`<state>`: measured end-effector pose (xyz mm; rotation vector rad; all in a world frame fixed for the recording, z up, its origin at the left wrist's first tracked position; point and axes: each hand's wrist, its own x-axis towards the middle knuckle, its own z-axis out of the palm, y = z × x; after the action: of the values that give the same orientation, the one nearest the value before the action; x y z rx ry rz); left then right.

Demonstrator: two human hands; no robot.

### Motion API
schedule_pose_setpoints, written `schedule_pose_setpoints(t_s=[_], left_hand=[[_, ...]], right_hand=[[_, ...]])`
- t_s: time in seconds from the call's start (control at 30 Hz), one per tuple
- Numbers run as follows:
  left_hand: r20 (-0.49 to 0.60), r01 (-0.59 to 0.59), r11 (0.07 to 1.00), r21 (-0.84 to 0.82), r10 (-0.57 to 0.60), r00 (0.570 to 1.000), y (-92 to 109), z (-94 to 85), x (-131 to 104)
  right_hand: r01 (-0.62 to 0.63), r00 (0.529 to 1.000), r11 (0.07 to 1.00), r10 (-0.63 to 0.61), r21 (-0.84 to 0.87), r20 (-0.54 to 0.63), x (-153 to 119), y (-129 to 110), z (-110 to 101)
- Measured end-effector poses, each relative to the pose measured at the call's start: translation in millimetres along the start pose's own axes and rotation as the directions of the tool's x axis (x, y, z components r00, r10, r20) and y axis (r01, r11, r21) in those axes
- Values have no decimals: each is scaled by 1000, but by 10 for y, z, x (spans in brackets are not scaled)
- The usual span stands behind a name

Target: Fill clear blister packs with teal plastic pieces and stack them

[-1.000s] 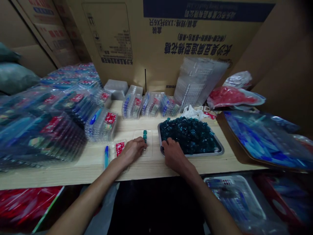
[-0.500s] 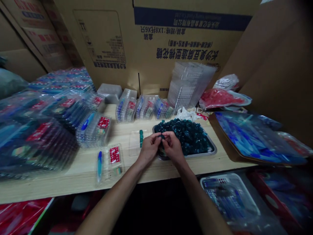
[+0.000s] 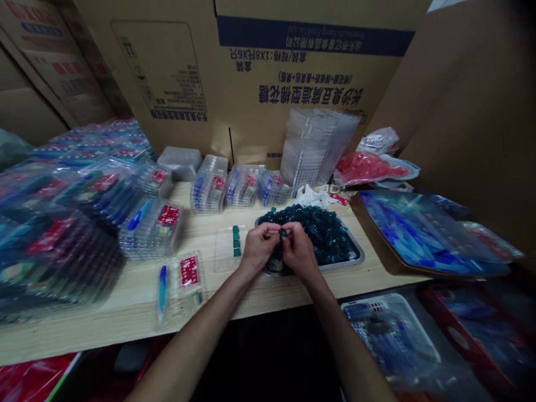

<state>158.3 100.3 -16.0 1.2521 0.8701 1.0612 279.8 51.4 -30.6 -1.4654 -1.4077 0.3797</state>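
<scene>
My left hand (image 3: 260, 245) and my right hand (image 3: 300, 249) meet over the near left edge of a tray (image 3: 357, 258). Between their fingertips they pinch a small dark teal cube (image 3: 283, 232). Heaped in the tray are many glossy cubes (image 3: 330, 231) of the same dark teal. Left of my left hand lies a clear plastic case (image 3: 225, 251), with a column of several green-teal cubes (image 3: 237, 241) along its right part. Further left rests another clear case (image 3: 190, 279) holding a red patterned card, beside a blue pen (image 3: 162, 293).
Stacks of filled clear cases (image 3: 62, 257) crowd the table's left side. Empty clear trays (image 3: 312, 148) stand piled at the back, against a large cardboard box (image 3: 247, 123). To the right are a bag of red pieces (image 3: 368, 167) and a carton of blue items (image 3: 422, 234).
The whole view has shifted slightly, so things appear a little further left. My fingers have moved slightly around the small cube, which now shows between both hands' fingertips.
</scene>
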Motion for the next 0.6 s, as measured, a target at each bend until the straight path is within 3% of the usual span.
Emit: schedule_pose_setpoints(t_s=[0.2,0.3,0.43,0.6], left_hand=[[124,151,975,-163,-132,983,99,13,-30],[69,178,970,-163,-169,983,114,-16,-58],[-47,181,967,-177,-192,980,127,-64,-100],[-15,81,991,-105,-83,996,154,-196,-181]], right_hand=[[-78,997,991,74,110,39,51,50,-74],[-60,998,995,59,83,16,27,20,-56],[47,997,993,-53,-104,-55,-40,-126,-9],[64,996,991,-57,-118,65,-66,-239,38]])
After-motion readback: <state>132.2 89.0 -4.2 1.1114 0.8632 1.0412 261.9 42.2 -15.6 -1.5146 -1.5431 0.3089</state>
